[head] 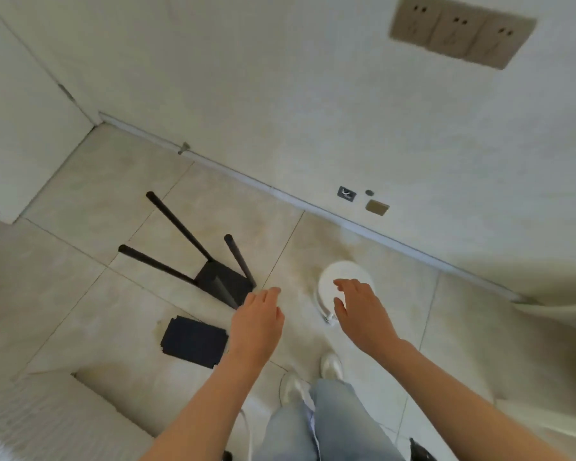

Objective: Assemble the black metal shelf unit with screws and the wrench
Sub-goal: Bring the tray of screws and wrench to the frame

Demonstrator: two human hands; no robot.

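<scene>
A black metal shelf part [218, 279] stands upside down on the tiled floor, with several thin black legs [177, 224] pointing up and away. A separate flat black panel [193, 341] lies on the floor just in front of it. My left hand [258, 322] hovers beside the black part's right edge, fingers relaxed and holding nothing. To the right, my right hand [358, 309] reaches out with spread fingers over a round white object [343, 277] on the floor, holding nothing. No screws or wrench are visible.
A cream wall with a baseboard [280, 191] runs across the back, with wall sockets [459, 31] up high and small plates [376, 207] low down. My shoes [330, 366] and jeans [313, 424] are at the bottom. Pale furniture edges [546, 344] sit right and lower left.
</scene>
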